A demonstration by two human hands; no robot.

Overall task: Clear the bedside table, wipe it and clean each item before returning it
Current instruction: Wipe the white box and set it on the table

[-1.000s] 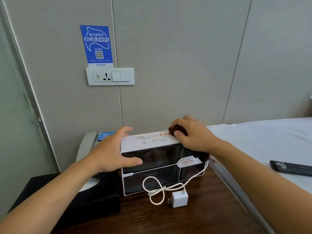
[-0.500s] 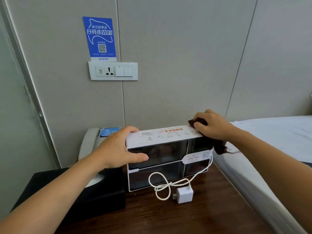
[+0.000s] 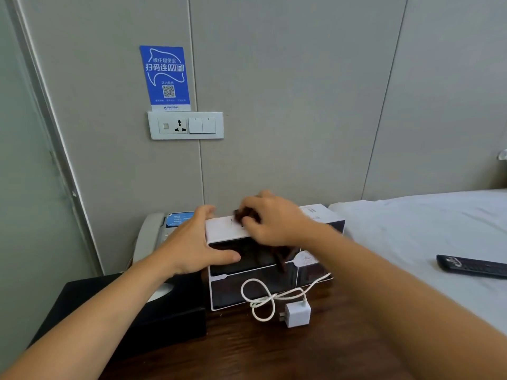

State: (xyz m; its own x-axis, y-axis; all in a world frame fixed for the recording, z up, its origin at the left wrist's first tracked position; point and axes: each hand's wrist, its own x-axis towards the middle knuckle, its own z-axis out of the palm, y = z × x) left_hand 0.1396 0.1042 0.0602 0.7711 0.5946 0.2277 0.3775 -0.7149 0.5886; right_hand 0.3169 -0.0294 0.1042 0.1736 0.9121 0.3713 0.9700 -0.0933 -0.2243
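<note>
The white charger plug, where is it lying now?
In the head view the white charger plug lies on the wooden table, just in front of the white box, with its looped cable to its left.

The box (image 3: 274,267) is standing on the bedside table (image 3: 247,349). Left of the box, the tissue holder (image 3: 131,311) is sitting, with the telephone (image 3: 153,237) lying behind it. Before the box, the charger (image 3: 297,315) and its cable (image 3: 263,300) are lying. Right of the box, the bed (image 3: 411,229) is carrying the remote (image 3: 472,266). Both hands are resting on the box.
</note>
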